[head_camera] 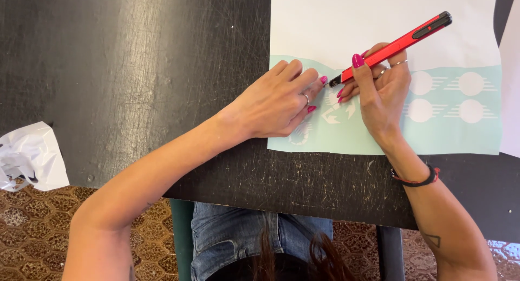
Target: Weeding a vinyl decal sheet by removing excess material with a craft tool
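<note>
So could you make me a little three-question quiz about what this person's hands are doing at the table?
1. True or false: the right hand holds a red craft knife.
2. What does the left hand press flat? A) white crumpled paper B) pale green sheet C) black table
3. Fill in: the knife's tip meets the sheet beside the left hand's ____.

Key:
1. True.
2. B, the pale green sheet, which lies on the black table; the crumpled paper lies apart at the table's edge.
3. Fingertips.
</note>
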